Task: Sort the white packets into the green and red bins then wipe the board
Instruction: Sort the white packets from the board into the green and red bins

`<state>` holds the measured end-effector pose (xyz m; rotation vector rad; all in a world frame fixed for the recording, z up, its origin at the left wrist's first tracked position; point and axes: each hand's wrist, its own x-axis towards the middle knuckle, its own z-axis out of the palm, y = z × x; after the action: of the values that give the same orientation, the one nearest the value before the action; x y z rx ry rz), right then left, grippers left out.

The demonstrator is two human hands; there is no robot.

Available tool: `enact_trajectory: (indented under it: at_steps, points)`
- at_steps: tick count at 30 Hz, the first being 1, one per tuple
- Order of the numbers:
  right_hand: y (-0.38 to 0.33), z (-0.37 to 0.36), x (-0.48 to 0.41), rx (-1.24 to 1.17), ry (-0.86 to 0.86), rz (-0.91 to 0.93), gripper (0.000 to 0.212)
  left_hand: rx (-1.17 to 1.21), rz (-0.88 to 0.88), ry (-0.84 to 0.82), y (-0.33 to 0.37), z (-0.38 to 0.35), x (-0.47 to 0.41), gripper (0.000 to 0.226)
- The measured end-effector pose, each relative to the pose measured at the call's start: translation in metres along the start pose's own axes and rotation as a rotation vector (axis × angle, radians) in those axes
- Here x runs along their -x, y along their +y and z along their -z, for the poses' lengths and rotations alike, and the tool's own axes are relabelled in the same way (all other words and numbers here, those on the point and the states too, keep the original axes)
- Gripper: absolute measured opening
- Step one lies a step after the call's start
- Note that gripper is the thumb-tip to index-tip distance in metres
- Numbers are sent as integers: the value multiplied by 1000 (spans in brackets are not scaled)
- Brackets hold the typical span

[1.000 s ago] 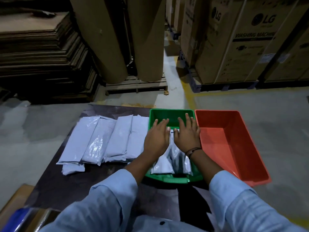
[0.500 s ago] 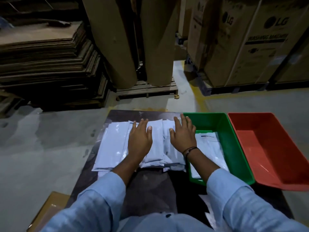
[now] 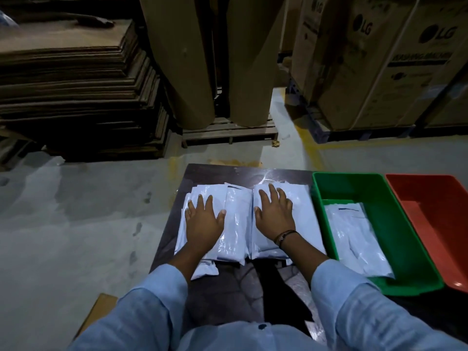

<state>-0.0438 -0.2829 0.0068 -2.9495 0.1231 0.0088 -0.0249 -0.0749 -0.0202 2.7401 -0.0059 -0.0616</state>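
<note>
From the head view, both hands are going down on the pile. The white packets [image 3: 238,219] are lying in overlapping rows across the far half of the dark table [image 3: 228,295], in the middle of the frame. The left hand [image 3: 202,224] is resting palm-down on the left rows, fingers straight and spread, gripping nothing. The right hand [image 3: 274,216] is doing the same on the right rows, flat and wide, thumb pointing in toward the centre gap, with nothing pinched yet. Just right of the pile the green bin [image 3: 395,224] is sitting with a few sorted packets [image 3: 359,239] lying flat on its floor. The red bin [image 3: 435,219] is standing against its right side at the frame's right edge and is showing only bare floor. One small packet [image 3: 205,269] is poking out below the near left corner of the pile. These look like thin glossy plastic mailers: they are probably light, limp and slippery, so a flat press is likely to shear the stack rather than lift it. The better hold looks to be a short edge, nearest the wrists, with the thumb sliding under and the fingers pinching on top. The packets are lying directly beneath both palms, with their near edges just behind the heels of the hands.
</note>
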Motion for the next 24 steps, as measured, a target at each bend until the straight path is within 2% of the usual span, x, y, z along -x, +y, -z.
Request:
enact_trajectory:
  at_steps: [7, 15, 24]
  points:
    - [-7, -21, -2, 58, -131, -157, 74, -14, 43, -126, -15, -10, -1, 80]
    - [0, -34, 4, 69, -153, -137, 91, -68, -24, -104, -14, -18, 0, 84]
    - [1, -34, 9, 120, -134, -121, 81, -102, -18, -39, -1, -19, 6, 65]
